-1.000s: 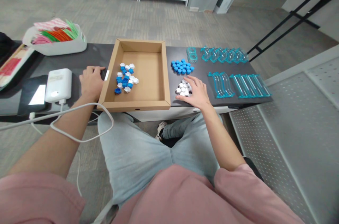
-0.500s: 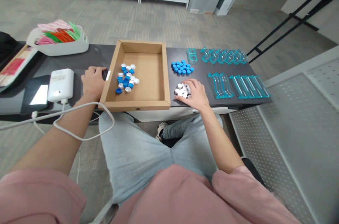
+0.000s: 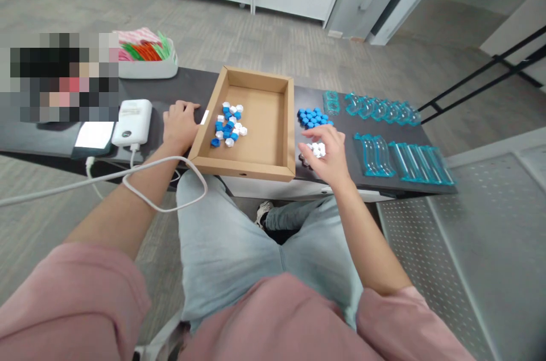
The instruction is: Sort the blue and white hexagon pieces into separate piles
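White hexagonal pieces [image 3: 318,149] lie in a small cluster on the dark table [image 3: 191,83], framed by the gap between the thumb and forefinger of the right hand [image 3: 325,152], much the nearer of the two. That grip is spread into a C, its opening toward the left; whether a fingertip touches a piece cannot be told. Part of the cluster is hidden by the hand, and no long axis shows. Blue pieces [image 3: 314,117] sit just beyond the forefinger, and the cardboard tray [image 3: 290,136] stands left of the thumb. Past the tray, the left hand [image 3: 181,125] rests palm down beside its outer wall, fingers bent; whether it grips anything is unclear.
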Tool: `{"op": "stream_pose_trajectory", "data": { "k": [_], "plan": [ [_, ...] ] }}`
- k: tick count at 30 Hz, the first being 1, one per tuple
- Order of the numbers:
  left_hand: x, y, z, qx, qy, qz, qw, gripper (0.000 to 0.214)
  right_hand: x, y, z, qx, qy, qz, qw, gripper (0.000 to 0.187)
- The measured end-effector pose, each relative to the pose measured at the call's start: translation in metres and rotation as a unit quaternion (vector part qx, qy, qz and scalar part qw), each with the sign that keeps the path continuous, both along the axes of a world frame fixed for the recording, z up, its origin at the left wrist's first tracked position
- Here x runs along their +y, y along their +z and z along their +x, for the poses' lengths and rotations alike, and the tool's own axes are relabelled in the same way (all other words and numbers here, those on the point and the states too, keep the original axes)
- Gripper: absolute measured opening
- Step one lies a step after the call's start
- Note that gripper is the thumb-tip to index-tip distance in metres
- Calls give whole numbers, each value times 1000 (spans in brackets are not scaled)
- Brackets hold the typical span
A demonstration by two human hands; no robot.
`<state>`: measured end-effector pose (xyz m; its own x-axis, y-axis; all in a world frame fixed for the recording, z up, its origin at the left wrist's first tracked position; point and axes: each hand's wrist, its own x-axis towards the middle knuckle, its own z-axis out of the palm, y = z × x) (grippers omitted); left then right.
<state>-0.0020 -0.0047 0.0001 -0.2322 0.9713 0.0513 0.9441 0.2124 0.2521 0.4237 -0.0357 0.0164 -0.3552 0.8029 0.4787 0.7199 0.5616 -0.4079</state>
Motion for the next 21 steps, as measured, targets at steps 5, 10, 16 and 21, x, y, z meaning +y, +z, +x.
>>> {"op": "stream_pose_trajectory", "data": {
  "k": [5, 10, 16, 21],
  "plan": [
    [2, -5, 2, 18, 16, 17, 1000, 76, 52, 22, -102, -115, 180, -69, 975, 27],
    [3, -8, 0, 14, 11, 24, 1000, 78, 98, 5, -163, -238, 208, -137, 939, 27],
    [3, -8, 0, 1, 12, 29, 1000, 79, 109, 12, -136, -114, 239, -109, 958, 30],
    [1, -2, 2, 0, 13, 15, 1000, 80, 87, 41, -37, 28, 171, -42, 984, 37]
  ]
}}
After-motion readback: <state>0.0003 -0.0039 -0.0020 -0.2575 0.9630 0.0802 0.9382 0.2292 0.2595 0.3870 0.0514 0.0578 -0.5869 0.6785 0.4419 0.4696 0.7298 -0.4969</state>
